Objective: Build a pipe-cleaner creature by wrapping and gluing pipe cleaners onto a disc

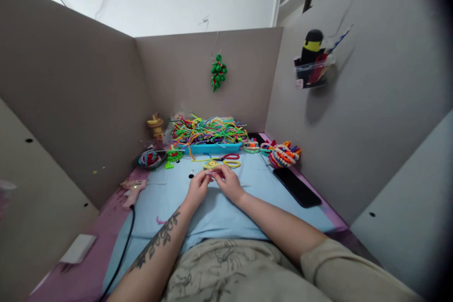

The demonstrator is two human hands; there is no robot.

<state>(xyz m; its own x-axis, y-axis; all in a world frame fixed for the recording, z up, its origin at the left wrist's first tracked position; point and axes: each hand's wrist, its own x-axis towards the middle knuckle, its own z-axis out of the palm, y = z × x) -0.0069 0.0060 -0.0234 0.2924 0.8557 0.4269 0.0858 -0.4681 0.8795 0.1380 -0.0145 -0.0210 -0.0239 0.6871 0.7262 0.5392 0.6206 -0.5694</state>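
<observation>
My left hand (197,186) and my right hand (228,182) meet over the light blue mat (212,207), fingertips pinched together on a small pale piece I cannot make out. Just beyond the fingers lies a coiled yellow and multicoloured pipe-cleaner piece (211,164) with a yellow loop (231,163) beside it. Red-handled scissors (229,156) lie behind that. A blue tray (212,147) heaped with bright pipe cleaners (208,130) stands at the back.
A black phone (296,187) lies at the right. Finished coiled pieces (283,155) pile at back right. A dark bowl (150,158) and a glue gun (132,192) with black cable sit left. Grey partition walls enclose the desk; a green ornament (218,72) hangs behind.
</observation>
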